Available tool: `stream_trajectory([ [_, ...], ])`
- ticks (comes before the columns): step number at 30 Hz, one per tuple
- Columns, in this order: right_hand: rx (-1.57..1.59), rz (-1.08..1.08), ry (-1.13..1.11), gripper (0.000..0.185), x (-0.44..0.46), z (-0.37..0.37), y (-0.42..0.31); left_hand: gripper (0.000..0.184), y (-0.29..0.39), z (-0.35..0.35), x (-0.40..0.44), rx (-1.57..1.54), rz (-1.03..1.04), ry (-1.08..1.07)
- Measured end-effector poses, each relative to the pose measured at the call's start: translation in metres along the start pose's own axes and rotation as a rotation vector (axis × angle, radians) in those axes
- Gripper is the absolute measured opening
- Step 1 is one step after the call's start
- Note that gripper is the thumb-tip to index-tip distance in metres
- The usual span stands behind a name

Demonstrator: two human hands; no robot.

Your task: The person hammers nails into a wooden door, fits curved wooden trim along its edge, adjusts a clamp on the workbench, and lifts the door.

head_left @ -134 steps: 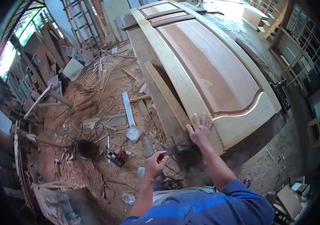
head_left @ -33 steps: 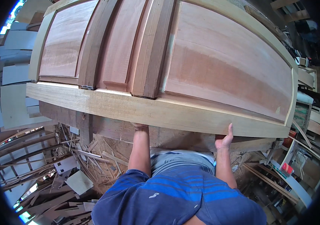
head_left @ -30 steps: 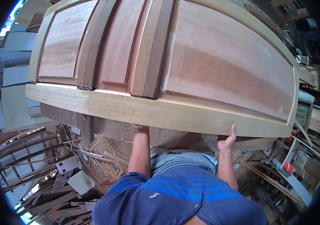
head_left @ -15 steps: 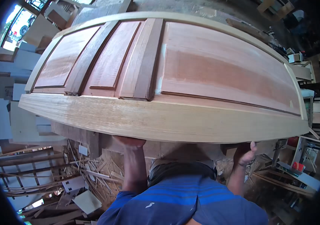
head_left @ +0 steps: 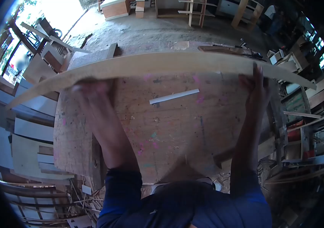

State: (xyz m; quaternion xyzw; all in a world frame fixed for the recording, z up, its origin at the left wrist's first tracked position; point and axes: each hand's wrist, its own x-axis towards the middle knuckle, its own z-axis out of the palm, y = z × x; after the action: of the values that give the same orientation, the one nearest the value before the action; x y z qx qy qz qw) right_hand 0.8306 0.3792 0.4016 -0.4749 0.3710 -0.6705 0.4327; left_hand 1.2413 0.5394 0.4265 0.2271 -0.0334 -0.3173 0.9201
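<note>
The wooden door panel (head_left: 177, 62) is raised well off the workbench, and mostly its long pale edge faces me. My left hand (head_left: 93, 88), blurred, is under that edge on the left, its fingers partly hidden behind the wood. Toward the right end, my right hand (head_left: 256, 83) grips the same edge, with a finger or thumb pointing up against it. Below the door, the stained top of the workbench (head_left: 162, 133) shows, with a thin white strip (head_left: 174, 96) lying on it between my arms.
Stacked boards (head_left: 29, 152) stand at the left. Shelving frames (head_left: 192, 9) and a wooden cabinet (head_left: 115, 9) are on the floor at the far side. A person (head_left: 274, 21) is dimly visible at the back right. Wood scraps (head_left: 88, 205) lie at the lower left.
The door has tilted up from lying nearly flat, so its panelled face no longer shows. Both hands have risen and moved away from my body with its edge, and the benchtop has come into view.
</note>
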Motion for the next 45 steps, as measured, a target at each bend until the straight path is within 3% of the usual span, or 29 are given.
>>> stream_trajectory([
  [4, 0.042, -0.019, -0.052, 0.064, 0.051, 0.031, -0.015, 0.093, -0.024, 0.075, 0.018, -0.268, 0.155, -0.001],
  [7, 0.094, -0.017, -0.035, 0.065, 0.084, 0.057, -0.025, 0.094, -0.067, 0.111, 0.019, 0.121, 0.454, 0.04],
  [9, 0.109, -0.031, -0.035, 0.066, 0.103, 0.071, -0.032, 0.111, -0.118, 0.052, 0.149, 0.668, 0.868, -0.127],
  [11, 0.104, -0.059, -0.04, 0.068, 0.116, 0.084, -0.039, 0.133, -0.144, 0.102, 0.066, 0.83, 0.811, 0.112],
  [15, 0.125, -0.046, -0.079, 0.073, 0.14, 0.097, -0.048, 0.145, -0.175, 0.123, 0.029, 1.345, 1.463, -0.235],
  [16, 0.136, -0.065, -0.091, 0.073, 0.146, 0.1, -0.049, 0.147, -0.186, 0.131, 0.039, 1.284, 1.616, -0.305],
  [19, 0.144, -0.087, -0.118, 0.072, 0.163, 0.105, -0.047, 0.14, -0.193, 0.163, 0.039, 1.617, 1.791, -0.526],
  [20, 0.132, -0.063, -0.128, 0.071, 0.165, 0.105, -0.046, 0.128, -0.203, 0.171, 0.051, 1.535, 1.819, -0.516],
  [24, 0.17, -0.057, -0.039, 0.059, 0.181, 0.123, -0.046, 0.119, -0.206, 0.191, 0.06, 1.645, 1.779, -0.503],
  [26, 0.146, -0.07, -0.242, 0.065, 0.19, 0.115, -0.04, 0.117, -0.203, 0.199, 0.068, 1.712, 1.819, -0.411],
  [28, 0.134, -0.21, -0.246, 0.064, 0.196, 0.115, -0.03, 0.116, -0.202, 0.206, 0.076, 1.809, 1.869, -0.313],
  [30, 0.036, -0.211, -0.326, 0.067, 0.205, 0.102, -0.006, 0.116, -0.203, 0.218, 0.087, 1.842, 1.891, -0.289],
  [32, -0.089, -0.194, -0.356, 0.069, 0.217, 0.073, 0.04, 0.117, -0.2, 0.221, 0.096, 1.818, 1.885, -0.348],
  [35, -0.307, -0.218, -0.313, 0.067, 0.232, 0.011, 0.138, 0.118, -0.196, 0.239, 0.096, 2.054, 1.69, -0.311],
  [37, -0.137, -0.176, -0.292, 0.064, 0.235, -0.04, 0.198, 0.118, -0.192, 0.244, 0.12, 2.007, 1.785, -0.329],
  [40, -0.279, -0.217, -0.132, 0.062, 0.251, -0.102, 0.216, 0.118, -0.189, 0.255, 0.141, 2.046, 1.83, -0.296],
  [42, -0.435, -0.466, -0.065, 0.067, 0.296, -0.123, 0.184, 0.116, -0.19, 0.263, 0.15, 2.051, 1.815, -0.319],
  [44, -0.581, -0.892, 0.085, 0.072, 0.352, -0.117, 0.133, 0.116, -0.185, 0.267, 0.165, 2.06, 1.78, -0.357],
  [45, -0.574, -0.978, 0.1, 0.075, 0.377, -0.11, 0.1, 0.116, -0.183, 0.268, 0.165, 2.067, 1.77, -0.358],
])
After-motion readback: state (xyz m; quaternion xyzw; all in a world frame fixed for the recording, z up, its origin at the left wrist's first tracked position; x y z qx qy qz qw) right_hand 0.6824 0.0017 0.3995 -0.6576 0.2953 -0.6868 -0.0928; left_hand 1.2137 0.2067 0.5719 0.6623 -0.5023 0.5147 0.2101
